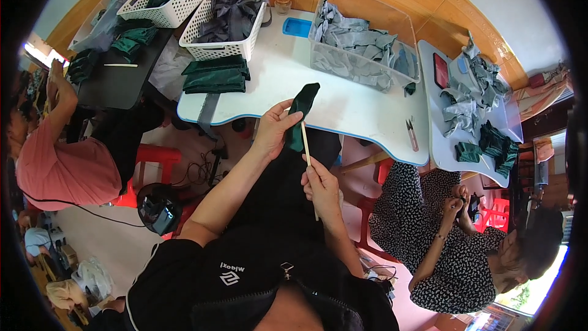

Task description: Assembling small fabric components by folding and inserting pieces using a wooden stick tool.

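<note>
My left hand (274, 130) pinches the green cloth (305, 99); my right hand (323, 191) grips the stick (307, 147) below, tip toward its edge.

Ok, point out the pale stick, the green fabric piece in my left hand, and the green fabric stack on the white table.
Pale stick (306, 141): head view, upper shaft.
Green fabric piece (305, 98): head view, upper part.
Green fabric stack (215, 76): head view, middle of its visible surface.

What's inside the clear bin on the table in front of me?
The bin holds a heap of crumpled grey fabric pieces. Whatever lies in the middle of the heap is covered, so I can't tell.
</note>
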Motion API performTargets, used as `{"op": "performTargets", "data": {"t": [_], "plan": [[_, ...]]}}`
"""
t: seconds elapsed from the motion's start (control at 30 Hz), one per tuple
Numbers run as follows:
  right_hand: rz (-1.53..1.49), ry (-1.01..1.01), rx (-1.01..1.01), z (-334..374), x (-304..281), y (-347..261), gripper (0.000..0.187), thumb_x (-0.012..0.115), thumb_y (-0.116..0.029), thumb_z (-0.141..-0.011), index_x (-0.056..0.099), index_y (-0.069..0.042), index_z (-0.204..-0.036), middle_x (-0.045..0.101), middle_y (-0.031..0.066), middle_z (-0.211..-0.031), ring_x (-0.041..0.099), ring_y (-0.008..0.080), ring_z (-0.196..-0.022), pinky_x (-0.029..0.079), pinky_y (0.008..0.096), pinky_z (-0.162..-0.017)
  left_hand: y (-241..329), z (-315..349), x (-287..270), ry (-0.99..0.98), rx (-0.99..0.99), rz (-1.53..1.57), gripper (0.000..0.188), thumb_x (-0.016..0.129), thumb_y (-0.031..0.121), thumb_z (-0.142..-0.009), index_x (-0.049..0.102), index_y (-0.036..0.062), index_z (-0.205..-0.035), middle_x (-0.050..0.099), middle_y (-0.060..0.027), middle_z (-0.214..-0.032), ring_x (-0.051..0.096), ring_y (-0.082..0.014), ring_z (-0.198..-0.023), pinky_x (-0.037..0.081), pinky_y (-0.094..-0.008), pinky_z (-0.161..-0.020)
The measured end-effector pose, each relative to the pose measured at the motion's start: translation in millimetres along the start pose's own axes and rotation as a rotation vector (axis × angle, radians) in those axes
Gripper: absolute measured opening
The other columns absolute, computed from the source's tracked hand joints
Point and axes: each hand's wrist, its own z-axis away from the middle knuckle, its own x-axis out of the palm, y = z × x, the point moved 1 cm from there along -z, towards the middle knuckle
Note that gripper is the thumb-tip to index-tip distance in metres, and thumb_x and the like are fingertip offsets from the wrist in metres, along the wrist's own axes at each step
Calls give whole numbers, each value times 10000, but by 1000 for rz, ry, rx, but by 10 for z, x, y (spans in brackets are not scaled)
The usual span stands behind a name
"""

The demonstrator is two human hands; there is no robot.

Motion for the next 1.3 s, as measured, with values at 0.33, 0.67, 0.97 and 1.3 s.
{"op": "performTargets", "data": {"t": [0.33,0.67,0.97,1.3], "plan": [[-151,53,-64,-99,57,-2,369,666,-220,-1380,801,-68,-1688,691,-15,-990,504,27,-677,366,237,-580,-19,231,81,-54,-8,-332,570,982,-6,-1125,792,-41,-1661,959,-83,-1206,888,-119,-1005,715,-282,-887],[-347,-74,-23,-216,236,98,265,673,-246,-1390,808,-51,-1509,701,-1,-997,437,27,-641,290,246,-565,232,132,-372,-115,-395,-83,325,889,240,-1275,889,-17,-1475,952,-87,-1278,896,-158,-1081,724,-343,-949],[-354,-95,-21,-153,320,265,285,695,-245,-1384,810,-40,-1546,692,0,-993,456,34,-671,309,243,-588,380,169,-177,-58,-193,-111,176,982,201,-1200,970,28,-1170,916,-10,-1010,792,-78,-808,606,-272,-718],[18,-3,-97,-288,364,254,381,670,-225,-1384,806,-36,-1686,666,-41,-1006,455,17,-683,320,225,-588,462,152,-403,-56,-165,-407,196,1040,215,-1143,963,38,-1114,873,21,-952,695,-56,-757,514,-267,-686]]}}
